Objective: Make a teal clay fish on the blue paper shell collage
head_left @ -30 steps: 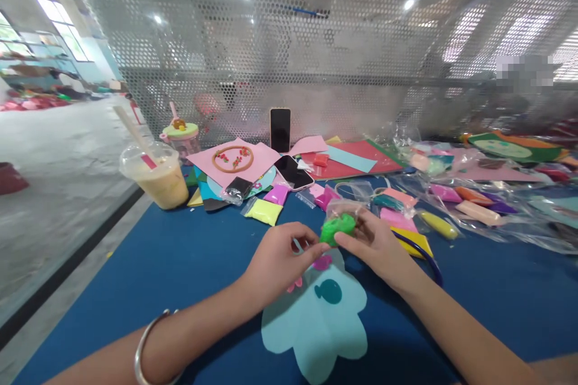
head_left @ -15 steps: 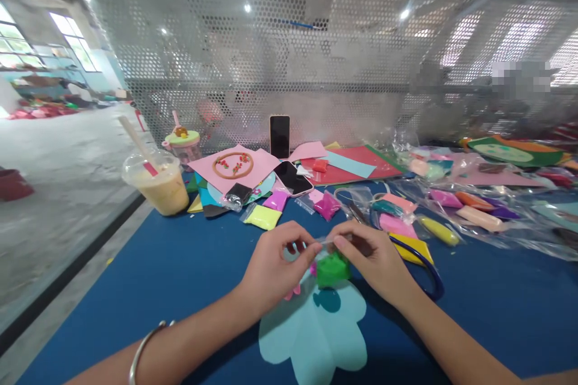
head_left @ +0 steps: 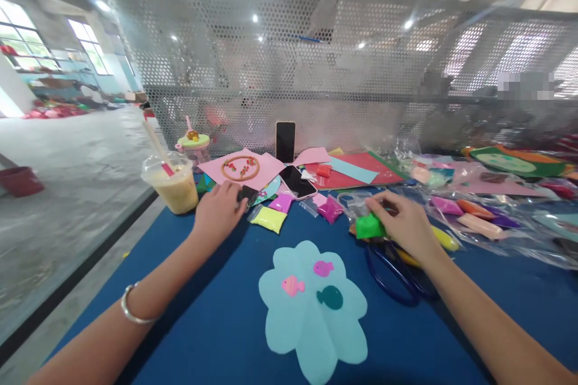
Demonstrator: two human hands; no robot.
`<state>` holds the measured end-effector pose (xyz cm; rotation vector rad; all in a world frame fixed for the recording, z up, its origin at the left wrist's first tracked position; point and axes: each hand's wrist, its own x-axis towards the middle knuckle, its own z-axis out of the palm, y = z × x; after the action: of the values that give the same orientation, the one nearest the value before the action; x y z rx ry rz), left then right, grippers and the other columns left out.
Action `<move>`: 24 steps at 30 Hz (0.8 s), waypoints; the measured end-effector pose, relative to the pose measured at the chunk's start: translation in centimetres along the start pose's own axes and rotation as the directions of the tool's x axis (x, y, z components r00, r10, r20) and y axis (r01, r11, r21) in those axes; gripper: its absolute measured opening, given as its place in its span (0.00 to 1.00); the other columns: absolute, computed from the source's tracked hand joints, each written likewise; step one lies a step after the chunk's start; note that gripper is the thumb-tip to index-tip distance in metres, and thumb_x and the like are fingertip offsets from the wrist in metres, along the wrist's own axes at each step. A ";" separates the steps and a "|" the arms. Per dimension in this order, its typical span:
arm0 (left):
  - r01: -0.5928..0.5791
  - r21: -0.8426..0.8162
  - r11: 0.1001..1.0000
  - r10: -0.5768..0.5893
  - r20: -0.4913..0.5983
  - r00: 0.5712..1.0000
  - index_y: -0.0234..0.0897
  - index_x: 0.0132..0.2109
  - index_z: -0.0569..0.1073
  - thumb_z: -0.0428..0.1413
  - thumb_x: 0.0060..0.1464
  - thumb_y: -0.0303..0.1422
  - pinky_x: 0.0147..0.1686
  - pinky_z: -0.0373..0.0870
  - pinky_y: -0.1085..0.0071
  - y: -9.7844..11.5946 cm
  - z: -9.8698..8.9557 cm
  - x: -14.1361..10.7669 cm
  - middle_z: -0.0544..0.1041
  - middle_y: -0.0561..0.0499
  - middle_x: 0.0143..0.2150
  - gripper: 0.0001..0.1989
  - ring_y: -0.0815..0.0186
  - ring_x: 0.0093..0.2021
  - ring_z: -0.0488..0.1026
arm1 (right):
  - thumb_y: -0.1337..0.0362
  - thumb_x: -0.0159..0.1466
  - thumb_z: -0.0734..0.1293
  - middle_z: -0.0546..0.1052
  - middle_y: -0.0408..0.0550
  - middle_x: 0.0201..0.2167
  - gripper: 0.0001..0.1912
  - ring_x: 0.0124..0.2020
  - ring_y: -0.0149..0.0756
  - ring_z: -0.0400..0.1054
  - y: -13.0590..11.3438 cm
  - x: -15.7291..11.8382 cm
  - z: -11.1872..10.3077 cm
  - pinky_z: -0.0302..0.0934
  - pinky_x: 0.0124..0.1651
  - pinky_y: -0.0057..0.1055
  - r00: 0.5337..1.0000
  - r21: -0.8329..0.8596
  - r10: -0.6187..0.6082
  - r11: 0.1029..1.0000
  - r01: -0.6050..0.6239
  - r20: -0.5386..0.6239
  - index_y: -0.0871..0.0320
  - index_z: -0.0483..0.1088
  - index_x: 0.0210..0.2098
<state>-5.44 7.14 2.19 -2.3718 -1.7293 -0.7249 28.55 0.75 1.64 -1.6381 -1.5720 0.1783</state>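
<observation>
A bag of green clay hangs from the fingertips of my right hand, which is closed on its upper edge above the scissors with dark blue handles. My left hand is at the far left, fingers and thumb closed around the near edge of a small bag of black clay. Between my forearms lies a light blue scalloped paper. It bears three clay fish: a pink fish, a purple fish and a teal fish.
A drink cup with a straw stands by the table's left edge. Behind my hands lie a yellow clay bag, a magenta clay bag and a phone. Plastic packaging spreads to the right. A perforated metal screen rises behind.
My hands have parted from above the paper. The right carried the green clay bag to the right; the left let go of it and moved left to the black clay bag.
</observation>
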 end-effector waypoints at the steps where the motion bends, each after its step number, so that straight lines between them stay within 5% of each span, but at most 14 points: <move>1: 0.058 0.027 0.998 -0.058 -0.006 0.998 0.26 0.46 0.72 0.48 0.57 0.35 0.46 0.62 0.47 -1.1 0.1 0.2 0.72 0.32 0.45 0.17 0.40 0.49 0.67 | 0.51 0.59 0.62 0.77 0.46 0.26 0.16 0.29 0.39 0.71 0.3 0.5 0.0 0.63 0.33 0.32 1.000 -0.005 0.003 1.000 -0.003 -0.006 0.56 0.71 0.28; 5: 0.175 0.028 0.984 -0.177 0.064 0.982 0.32 0.33 0.75 0.49 0.55 0.42 0.36 0.66 0.59 -3.3 0.9 0.4 0.75 0.38 0.37 0.18 0.47 0.39 0.72 | 0.50 0.57 0.65 0.78 0.47 0.27 0.15 0.28 0.39 0.72 0.7 1.3 1.0 0.64 0.33 0.32 1.000 0.013 -0.011 1.000 0.011 0.021 0.56 0.72 0.29; 10: 0.203 -0.108 0.973 -0.192 0.102 0.976 0.36 0.27 0.74 0.50 0.53 0.41 0.28 0.61 0.70 -2.8 0.7 0.7 0.77 0.47 0.30 0.15 0.60 0.30 0.72 | 0.49 0.57 0.65 0.79 0.48 0.30 0.16 0.31 0.40 0.73 1.7 1.1 2.2 0.66 0.36 0.33 0.997 0.057 -0.049 0.997 0.045 0.065 0.56 0.72 0.29; 18: 0.074 -0.422 0.903 -0.099 -0.038 0.994 0.36 0.28 0.72 0.52 0.52 0.42 0.30 0.61 0.71 1.1 -2.2 0.9 0.75 0.50 0.28 0.14 0.65 0.29 0.68 | 0.49 0.59 0.63 0.78 0.53 0.34 0.18 0.38 0.46 0.72 3.4 1.3 2.4 0.65 0.42 0.42 0.996 0.037 -0.088 0.996 0.087 0.026 0.57 0.71 0.34; 22: -0.029 -0.563 0.826 -0.031 -0.097 0.995 0.36 0.30 0.71 0.53 0.53 0.41 0.31 0.62 0.72 3.8 -4.1 0.6 0.75 0.50 0.31 0.12 0.66 0.31 0.68 | 0.47 0.53 0.67 0.66 0.64 0.54 0.32 0.59 0.57 0.54 0.9 1.1 2.1 0.46 0.59 0.55 0.976 -0.006 -0.109 0.994 0.110 -0.186 0.61 0.66 0.51; 24: -0.080 -0.629 0.773 0.015 -0.109 0.994 0.36 0.30 0.71 0.54 0.53 0.39 0.32 0.63 0.73 5.4 -4.5 0.4 0.74 0.51 0.31 0.11 0.66 0.32 0.69 | 0.48 0.55 0.67 0.67 0.60 0.55 0.30 0.58 0.53 0.57 -1.6 0.6 1.9 0.49 0.59 0.51 0.986 0.188 -0.112 0.973 0.135 -0.126 0.59 0.67 0.52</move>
<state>-1.77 4.01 7.35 -2.6893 -1.5376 -1.6074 26.28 1.95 1.69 -1.3701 -1.5133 0.1643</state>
